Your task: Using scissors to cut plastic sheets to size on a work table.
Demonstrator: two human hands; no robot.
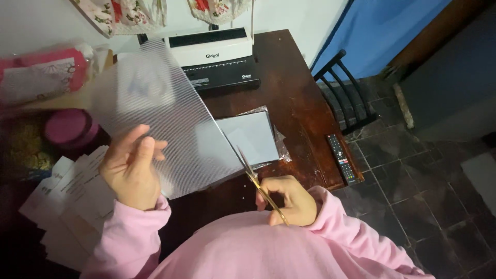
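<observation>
My left hand (132, 168) holds up a translucent striped plastic sheet (165, 111) by its lower left part, fingers behind and thumb in front. My right hand (289, 199) grips a pair of gold-handled scissors (257, 182), whose blades point up and left and meet the sheet's right edge. Both arms wear pink sleeves.
A dark wooden table (297, 98) carries a white and black binding machine (217, 57), a stack of white paper in clear wrap (256, 134), a remote control (342, 157) at its right edge, and printed papers (72, 201) at left. A black chair (346, 93) stands to the right.
</observation>
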